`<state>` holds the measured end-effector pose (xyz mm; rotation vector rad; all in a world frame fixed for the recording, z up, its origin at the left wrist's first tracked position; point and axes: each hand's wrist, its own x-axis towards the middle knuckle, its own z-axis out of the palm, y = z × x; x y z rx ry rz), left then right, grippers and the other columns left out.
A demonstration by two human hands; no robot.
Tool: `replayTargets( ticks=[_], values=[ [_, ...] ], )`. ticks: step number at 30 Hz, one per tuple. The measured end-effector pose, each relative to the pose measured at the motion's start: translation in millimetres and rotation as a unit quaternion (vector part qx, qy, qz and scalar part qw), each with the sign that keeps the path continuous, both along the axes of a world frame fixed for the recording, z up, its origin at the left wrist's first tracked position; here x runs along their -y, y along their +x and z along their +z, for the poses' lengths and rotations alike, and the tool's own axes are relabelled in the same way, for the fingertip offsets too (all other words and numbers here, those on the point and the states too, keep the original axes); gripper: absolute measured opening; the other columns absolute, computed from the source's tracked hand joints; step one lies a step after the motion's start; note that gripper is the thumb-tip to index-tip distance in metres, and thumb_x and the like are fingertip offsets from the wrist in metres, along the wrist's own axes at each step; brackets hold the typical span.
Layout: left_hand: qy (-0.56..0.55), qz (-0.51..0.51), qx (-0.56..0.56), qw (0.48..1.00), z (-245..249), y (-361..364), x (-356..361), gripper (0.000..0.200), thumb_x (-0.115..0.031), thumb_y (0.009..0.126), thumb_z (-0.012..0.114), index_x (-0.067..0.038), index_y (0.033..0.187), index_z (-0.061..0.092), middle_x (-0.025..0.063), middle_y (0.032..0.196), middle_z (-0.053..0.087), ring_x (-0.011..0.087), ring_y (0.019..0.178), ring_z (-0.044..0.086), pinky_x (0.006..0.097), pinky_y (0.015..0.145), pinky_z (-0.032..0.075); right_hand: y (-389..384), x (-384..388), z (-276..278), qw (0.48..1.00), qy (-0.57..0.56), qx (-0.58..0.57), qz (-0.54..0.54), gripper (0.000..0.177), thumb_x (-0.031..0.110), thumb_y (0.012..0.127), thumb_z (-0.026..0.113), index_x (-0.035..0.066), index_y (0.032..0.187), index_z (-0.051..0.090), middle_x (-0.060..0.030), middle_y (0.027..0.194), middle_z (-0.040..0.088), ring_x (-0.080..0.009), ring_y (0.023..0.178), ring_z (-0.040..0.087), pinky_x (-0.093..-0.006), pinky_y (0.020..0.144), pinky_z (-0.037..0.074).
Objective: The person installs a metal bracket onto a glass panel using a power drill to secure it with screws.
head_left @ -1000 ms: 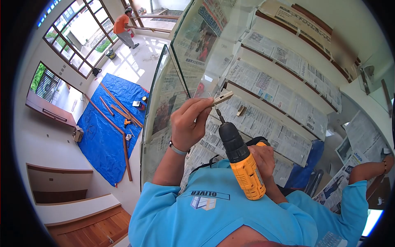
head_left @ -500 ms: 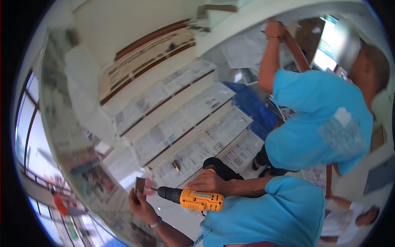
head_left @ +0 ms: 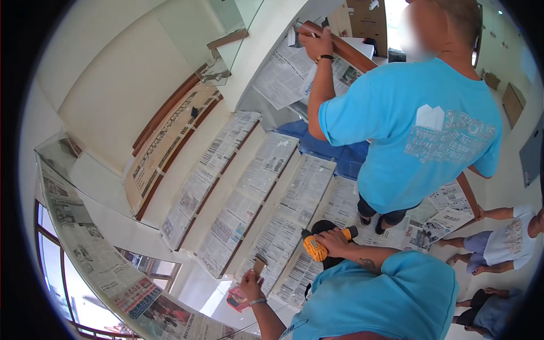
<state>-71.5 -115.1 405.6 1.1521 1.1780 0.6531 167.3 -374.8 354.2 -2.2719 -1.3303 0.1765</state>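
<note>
My left hand [head_left: 250, 287], with a band at the wrist, is closed on a small brown flat piece [head_left: 258, 268], held over the newspaper-covered steps. A red object [head_left: 237, 299] shows beside that hand; whether I touch it cannot be told. My right hand [head_left: 334, 242] wraps round the handle of a yellow and black cordless drill [head_left: 315, 249], near a dark rounded shape, perhaps my knee. The drill is turned partly away, and its bit is not visible. The two hands are apart.
Newspaper covers the stair treads [head_left: 232, 218] and the curved ledge [head_left: 141, 300]. At right, a co-worker in a blue shirt [head_left: 419, 141] holds a long brown wooden rail [head_left: 351, 54]. More people [head_left: 518, 238] are at lower right. Blue sheeting [head_left: 317, 141] lies beyond the steps.
The view has shifted. The drill has swung away from the brown piece; earlier its chuck pointed at it. My left hand has lowered the piece toward the steps. The co-worker's brown rail shows more clearly.
</note>
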Motion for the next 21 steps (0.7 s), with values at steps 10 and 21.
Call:
replayTargets(
  ticks=[10,21],
  values=[
    [-0.112,-0.049,-0.159,0.98,-114.4,-44.3,13.6,0.024,-0.013,0.086,0.066,0.001,0.106,0.066,0.009,0.084,0.067,0.0181,0.068,0.065,0.0357,0.055,0.059,7.3,-23.1,-31.8,0.984,-0.165,0.031,0.066,0.057,0.017,0.071,0.074,0.012,0.126,0.059,-0.0078,0.101,0.064,-0.0269,0.096,0.062,-0.0435,0.086,0.037],
    [-0.131,-0.071,-0.174,0.973,-148.9,-48.1,22.8,0.025,-0.013,0.083,0.068,0.002,0.103,0.069,0.011,0.081,0.069,0.0206,0.066,0.067,0.035,0.053,0.058,12.9,-22.9,-27.8,0.986,-0.159,0.007,0.051,0.046,0.013,0.073,0.072,0.012,0.118,0.063,-0.009,0.099,0.065,-0.0274,0.096,0.063,-0.0438,0.088,0.038]
  ],
)
